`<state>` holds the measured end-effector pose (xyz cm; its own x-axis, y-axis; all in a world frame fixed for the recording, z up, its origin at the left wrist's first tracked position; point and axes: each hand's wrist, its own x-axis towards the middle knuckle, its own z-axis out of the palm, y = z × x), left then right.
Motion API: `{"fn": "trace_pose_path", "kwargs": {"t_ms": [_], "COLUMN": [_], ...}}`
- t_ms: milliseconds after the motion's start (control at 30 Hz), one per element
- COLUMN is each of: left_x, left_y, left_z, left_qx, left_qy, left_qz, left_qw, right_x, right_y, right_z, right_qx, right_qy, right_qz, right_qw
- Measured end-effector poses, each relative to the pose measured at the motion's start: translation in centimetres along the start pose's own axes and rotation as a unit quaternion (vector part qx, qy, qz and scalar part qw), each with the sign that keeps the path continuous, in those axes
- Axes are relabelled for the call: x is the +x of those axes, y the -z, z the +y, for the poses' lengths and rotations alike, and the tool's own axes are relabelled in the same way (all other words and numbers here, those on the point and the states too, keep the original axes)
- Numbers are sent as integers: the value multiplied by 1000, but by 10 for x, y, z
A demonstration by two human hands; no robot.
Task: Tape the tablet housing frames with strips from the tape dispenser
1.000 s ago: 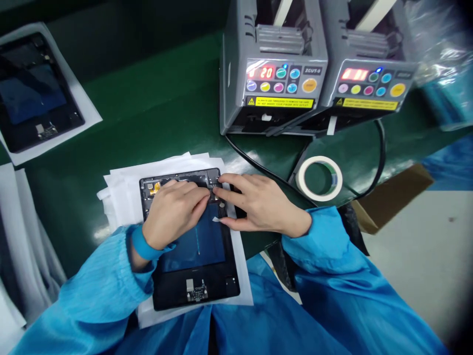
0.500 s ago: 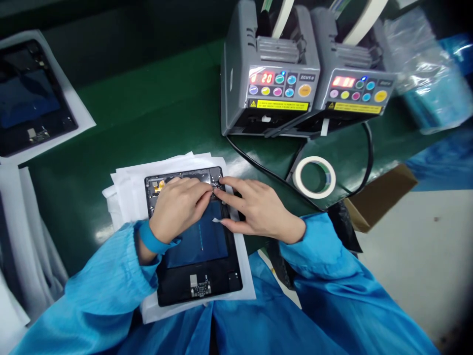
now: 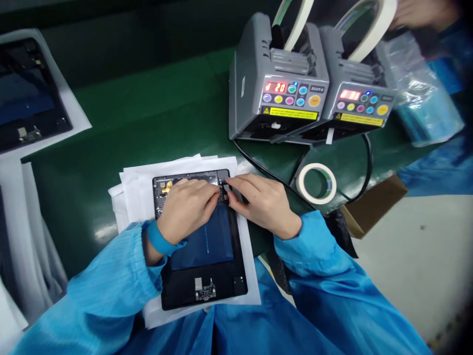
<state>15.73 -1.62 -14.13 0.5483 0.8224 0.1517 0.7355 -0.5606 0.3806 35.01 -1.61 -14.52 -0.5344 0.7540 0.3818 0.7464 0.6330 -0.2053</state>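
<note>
Left hand [image 3: 188, 209] hides part of open tablet [image 3: 216, 239]; second tablet [image 3: 27, 91] — cut by left edge; co-worker's hand [image 3: 421, 12] — blurred.

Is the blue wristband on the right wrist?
No, the blue wristband goes around the wrist of the left hand.

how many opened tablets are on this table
2. One opened tablet lies front and centre; a second tablet is at upper left, cut off by the frame. More may be hidden among the white sheets at left.
</note>
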Motion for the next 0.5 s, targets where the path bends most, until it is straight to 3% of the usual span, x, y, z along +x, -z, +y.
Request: {"fn": "trace_pose_path", "kwargs": {"t_ms": [500], "left_x": [-1], "left_y": [-2], "left_z": [1], "left_qx": [2], "left_qy": [0], "left_qz": [4], "left_qw": [1000], "right_x": [-4], "right_y": [-5], "right_z": [4], "right_qx": [11], "right_qy": [11], "right_qz": [8], "right_qw": [1000]}}
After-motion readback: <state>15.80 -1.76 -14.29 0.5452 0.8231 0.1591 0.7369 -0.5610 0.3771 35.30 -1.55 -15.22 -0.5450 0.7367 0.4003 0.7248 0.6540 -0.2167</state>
